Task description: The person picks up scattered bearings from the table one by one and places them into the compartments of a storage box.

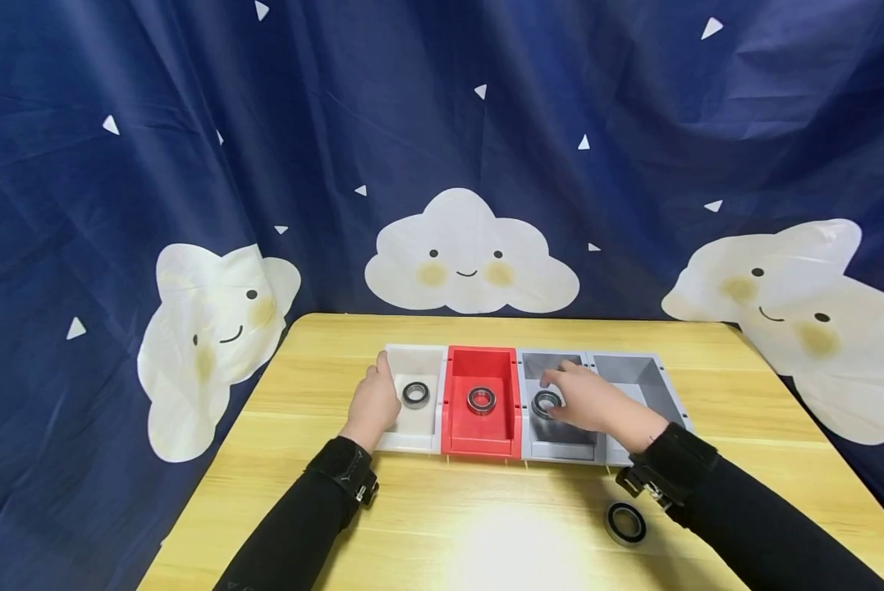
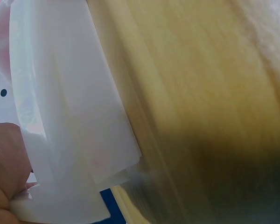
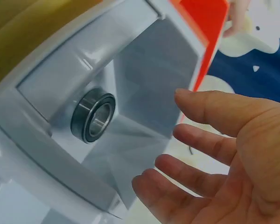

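My left hand (image 1: 373, 402) grips the left wall of a white bin (image 2: 84, 102), one finger stretched along the rim. A ball bearing (image 1: 406, 396) lies flat inside that bin. Above the dark grey bin (image 3: 149, 70), my right hand (image 1: 589, 400) hovers with fingers spread and slightly bent, holding nothing. In the right wrist view a black-sealed ball bearing (image 3: 80, 119) sits in this bin, apart from the fingertips (image 3: 184, 98). Between these two bins, a red bin (image 1: 482, 439) contains another ball bearing (image 1: 471, 401).
A lighter grey bin (image 1: 637, 371) ends the joined row on the right, partly hidden by the right arm. One more ball bearing (image 1: 612, 525) lies on the wooden table (image 1: 412, 525) near the right sleeve. Behind the table hangs a blue curtain (image 1: 323, 148) with clouds.
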`<state>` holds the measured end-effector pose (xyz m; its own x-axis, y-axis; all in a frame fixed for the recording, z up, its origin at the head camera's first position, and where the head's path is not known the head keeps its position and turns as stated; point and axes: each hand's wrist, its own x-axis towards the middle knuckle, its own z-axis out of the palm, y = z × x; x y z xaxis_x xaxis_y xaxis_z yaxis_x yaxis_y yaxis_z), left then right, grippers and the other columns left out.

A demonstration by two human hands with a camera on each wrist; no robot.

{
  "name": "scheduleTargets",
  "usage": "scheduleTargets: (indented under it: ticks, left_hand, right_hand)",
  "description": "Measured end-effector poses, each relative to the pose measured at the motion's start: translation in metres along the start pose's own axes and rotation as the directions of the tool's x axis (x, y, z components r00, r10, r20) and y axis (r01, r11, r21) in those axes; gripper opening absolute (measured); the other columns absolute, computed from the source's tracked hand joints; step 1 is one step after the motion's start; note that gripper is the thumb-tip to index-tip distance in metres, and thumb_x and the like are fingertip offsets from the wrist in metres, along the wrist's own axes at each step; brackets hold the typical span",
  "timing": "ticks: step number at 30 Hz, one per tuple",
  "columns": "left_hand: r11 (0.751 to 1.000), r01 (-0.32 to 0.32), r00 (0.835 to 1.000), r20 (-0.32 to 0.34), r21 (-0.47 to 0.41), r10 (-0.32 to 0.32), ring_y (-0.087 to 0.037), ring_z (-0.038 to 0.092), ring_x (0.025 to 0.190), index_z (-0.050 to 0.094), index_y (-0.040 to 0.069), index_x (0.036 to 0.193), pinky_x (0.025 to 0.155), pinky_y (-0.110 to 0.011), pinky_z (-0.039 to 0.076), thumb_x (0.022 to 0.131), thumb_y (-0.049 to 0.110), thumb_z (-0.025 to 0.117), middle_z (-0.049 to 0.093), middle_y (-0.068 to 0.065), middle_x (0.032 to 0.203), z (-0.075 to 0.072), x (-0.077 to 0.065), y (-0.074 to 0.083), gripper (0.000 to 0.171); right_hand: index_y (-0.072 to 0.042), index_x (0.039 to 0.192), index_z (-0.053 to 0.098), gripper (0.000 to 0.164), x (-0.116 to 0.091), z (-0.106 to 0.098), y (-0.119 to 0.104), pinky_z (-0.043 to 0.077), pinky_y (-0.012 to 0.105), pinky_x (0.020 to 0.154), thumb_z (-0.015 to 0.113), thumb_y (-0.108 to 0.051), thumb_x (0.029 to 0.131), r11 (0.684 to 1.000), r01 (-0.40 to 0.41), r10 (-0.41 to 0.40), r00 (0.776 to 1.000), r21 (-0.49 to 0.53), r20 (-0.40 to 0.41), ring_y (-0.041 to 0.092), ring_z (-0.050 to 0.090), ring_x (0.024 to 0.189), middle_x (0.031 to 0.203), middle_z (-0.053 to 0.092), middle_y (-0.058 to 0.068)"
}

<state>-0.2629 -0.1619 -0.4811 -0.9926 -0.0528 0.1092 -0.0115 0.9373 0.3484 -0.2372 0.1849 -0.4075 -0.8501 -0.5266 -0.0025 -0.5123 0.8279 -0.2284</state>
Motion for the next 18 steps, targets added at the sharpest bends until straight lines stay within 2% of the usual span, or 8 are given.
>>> scheduleTargets:
  ticks: [4,9,14,18]
  left_hand:
    - [1.000,0.003,1.000,0.001,-0.003,-0.003,-0.034,0.061,0.079,0.020,-0.005,0.152,0.071,-0.045,0.054,0.083,-0.003,0.064,0.056,-0.028,0.111,0.000,0.001,0.000,0.082]
    - [1.000,0.007,1.000,0.008,-0.004,-0.007,-0.034,0.061,0.080,0.021,-0.005,0.153,0.071,-0.045,0.054,0.084,-0.003,0.063,0.056,-0.028,0.112,0.001,0.001,0.000,0.081]
    - [1.000,0.006,1.000,0.008,-0.004,-0.006,-0.034,0.061,0.080,0.020,-0.004,0.153,0.071,-0.045,0.054,0.083,-0.003,0.063,0.056,-0.028,0.114,0.001,0.001,0.000,0.082]
    - [1.000,0.006,1.000,0.007,-0.003,-0.006,-0.035,0.062,0.080,0.020,-0.004,0.153,0.072,-0.046,0.054,0.083,-0.003,0.063,0.056,-0.029,0.113,0.002,0.001,0.000,0.082]
  right_hand:
    - [-0.004,0.112,0.068,0.037,-0.016,-0.008,-0.004,0.052,0.047,0.086,0.083,-0.016,0.080,1.000,0.030,-0.030,1.000,-0.002,0.003,0.031,0.061,0.093,0.099,0.060,0.009]
    - [-0.007,0.111,0.069,0.037,-0.039,-0.014,-0.007,0.052,0.045,0.085,0.084,-0.018,0.079,1.000,0.027,-0.026,1.000,0.011,-0.006,0.027,0.062,0.095,0.100,0.061,0.005]
    - [-0.009,0.107,0.069,0.034,-0.061,-0.010,-0.004,0.053,0.042,0.079,0.085,-0.017,0.078,0.998,0.062,-0.062,0.997,-0.002,-0.044,0.024,0.062,0.090,0.098,0.061,0.003]
    - [-0.009,0.107,0.069,0.035,-0.076,-0.005,-0.003,0.053,0.043,0.079,0.085,-0.019,0.078,0.998,0.062,-0.062,0.997,-0.005,-0.041,0.025,0.062,0.089,0.098,0.062,0.004]
